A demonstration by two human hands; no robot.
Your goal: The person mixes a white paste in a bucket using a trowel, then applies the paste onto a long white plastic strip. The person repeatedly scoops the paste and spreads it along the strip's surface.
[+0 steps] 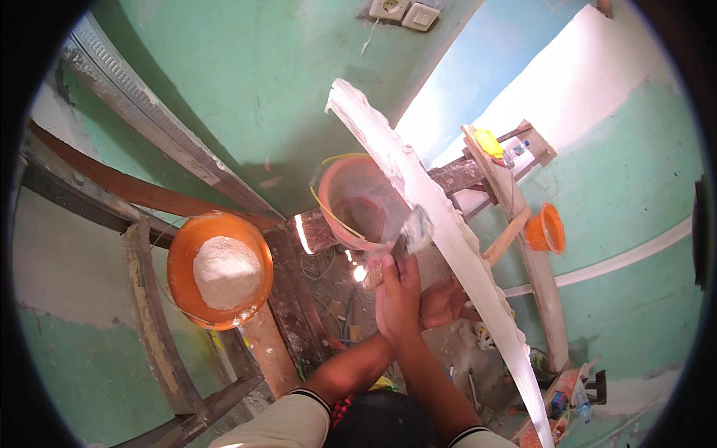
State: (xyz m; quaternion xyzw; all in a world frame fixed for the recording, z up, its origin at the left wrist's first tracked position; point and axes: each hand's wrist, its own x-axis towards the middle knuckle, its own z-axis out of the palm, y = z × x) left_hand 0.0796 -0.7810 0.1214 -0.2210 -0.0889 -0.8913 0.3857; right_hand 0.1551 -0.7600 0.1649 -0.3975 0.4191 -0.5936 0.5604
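Head: L hand [442, 302] ptly behind strip [448, 230]

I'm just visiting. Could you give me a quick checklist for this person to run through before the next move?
1. Putty knife in hand: ok, the right hand holds it.
2. Blade clean: not ok, whitish material clings to it.
3. Long white strip firmly gripped: cannot tell, the left hand is beside it but its fingers are partly hidden.
4. Forearms uncrossed: not ok, one crosses the other.
5. Powder contained: ok, the white powder is heaped inside the orange bucket.
6. Strip's lower end supported: cannot tell, its support does not show.
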